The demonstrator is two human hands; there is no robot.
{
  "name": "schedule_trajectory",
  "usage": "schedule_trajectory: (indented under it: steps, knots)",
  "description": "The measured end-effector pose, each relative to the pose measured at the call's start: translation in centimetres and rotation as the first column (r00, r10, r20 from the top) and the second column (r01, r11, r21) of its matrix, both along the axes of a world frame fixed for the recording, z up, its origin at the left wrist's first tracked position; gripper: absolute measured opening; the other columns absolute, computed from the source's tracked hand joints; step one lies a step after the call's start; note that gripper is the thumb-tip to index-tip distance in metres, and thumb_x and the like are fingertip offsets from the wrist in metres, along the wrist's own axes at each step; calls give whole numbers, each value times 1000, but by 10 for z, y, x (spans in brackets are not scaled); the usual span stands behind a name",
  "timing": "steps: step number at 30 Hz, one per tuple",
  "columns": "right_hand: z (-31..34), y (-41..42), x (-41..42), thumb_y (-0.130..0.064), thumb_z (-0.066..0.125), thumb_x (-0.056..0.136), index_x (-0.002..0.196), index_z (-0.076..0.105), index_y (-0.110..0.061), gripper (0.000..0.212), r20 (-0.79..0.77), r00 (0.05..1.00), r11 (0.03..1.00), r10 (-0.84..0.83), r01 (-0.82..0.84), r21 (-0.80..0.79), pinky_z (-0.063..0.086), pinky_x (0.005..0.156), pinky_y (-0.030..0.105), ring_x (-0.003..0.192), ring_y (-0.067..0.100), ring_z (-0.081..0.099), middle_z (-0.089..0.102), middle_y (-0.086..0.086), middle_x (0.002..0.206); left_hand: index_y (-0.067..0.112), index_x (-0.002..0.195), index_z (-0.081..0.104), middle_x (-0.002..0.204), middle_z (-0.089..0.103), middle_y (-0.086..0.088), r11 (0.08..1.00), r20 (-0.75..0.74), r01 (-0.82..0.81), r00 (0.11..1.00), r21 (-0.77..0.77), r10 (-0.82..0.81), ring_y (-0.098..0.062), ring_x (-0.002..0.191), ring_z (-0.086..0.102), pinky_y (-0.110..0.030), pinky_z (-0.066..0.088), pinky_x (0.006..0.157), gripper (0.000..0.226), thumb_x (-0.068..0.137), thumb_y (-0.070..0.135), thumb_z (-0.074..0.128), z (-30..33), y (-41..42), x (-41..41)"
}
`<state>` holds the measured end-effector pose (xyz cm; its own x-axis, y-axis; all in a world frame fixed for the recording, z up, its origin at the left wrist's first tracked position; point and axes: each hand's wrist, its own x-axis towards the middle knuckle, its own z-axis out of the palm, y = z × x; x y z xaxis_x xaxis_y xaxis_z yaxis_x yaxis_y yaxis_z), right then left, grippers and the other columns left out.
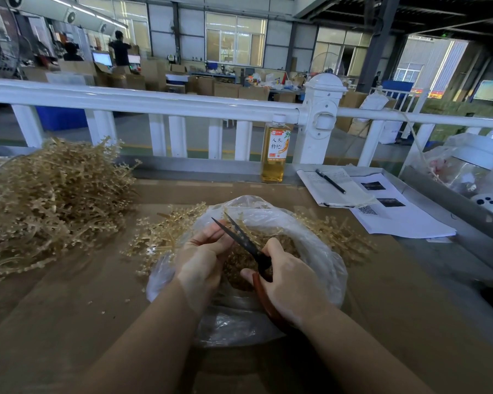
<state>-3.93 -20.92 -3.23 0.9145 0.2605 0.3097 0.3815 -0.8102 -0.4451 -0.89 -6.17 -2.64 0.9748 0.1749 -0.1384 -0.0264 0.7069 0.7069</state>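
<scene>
My right hand (pixel 288 282) grips the red handles of black-bladed scissors (pixel 245 241), whose blades are parted and point up and left. My left hand (pixel 202 260) pinches a beige branched plastic sprig right at the blades. Both hands hover over a clear plastic bag (pixel 325 268) lined into a bowl and filled with small cut beige pieces (pixel 239 260). More beige sprigs (pixel 165 234) lie beside the bag, left and right.
A big heap of the same beige sprigs (pixel 52 206) covers the left of the cardboard-topped table (pixel 69 308). A bottle of amber drink (pixel 275 155) stands by the white railing (pixel 154 100). Papers with a pen (pixel 330 182) lie at the right, plastic bags (pixel 467 166) beyond.
</scene>
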Motion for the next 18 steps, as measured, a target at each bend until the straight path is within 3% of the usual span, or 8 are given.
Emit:
schedule_trajectory:
  steps: [10, 14, 18]
  knots:
    - [2, -1, -1, -52, 55, 90, 97, 32, -29, 33, 31, 999, 998, 25, -23, -65, 33, 56, 12, 64, 3, 48, 51, -14, 75, 2, 83, 64, 69, 71, -6, 1000, -40, -17, 999, 13, 17, -16, 70, 67, -21, 58, 64, 33, 77, -26, 48, -4, 1, 5]
    - [2, -1, -2, -54, 52, 91, 98, 31, -29, 33, 44, 999, 996, 16, -11, -93, 36, 62, 16, 67, 5, 50, 53, -12, 77, 3, 80, 64, 63, 69, -4, 999, -51, -33, 998, 11, 34, -13, 64, 67, -18, 55, 56, 33, 76, -27, 49, -4, 1, 4]
    - [2, -1, -3, -55, 52, 91, 98, 29, -31, 34, 49, 999, 994, 9, -3, -112, 31, 54, 11, 66, 3, 48, 50, -14, 76, 5, 71, 66, 64, 70, -5, 999, -55, -42, 998, 10, 42, -15, 62, 69, -20, 56, 55, 36, 75, -27, 49, -3, 1, 3]
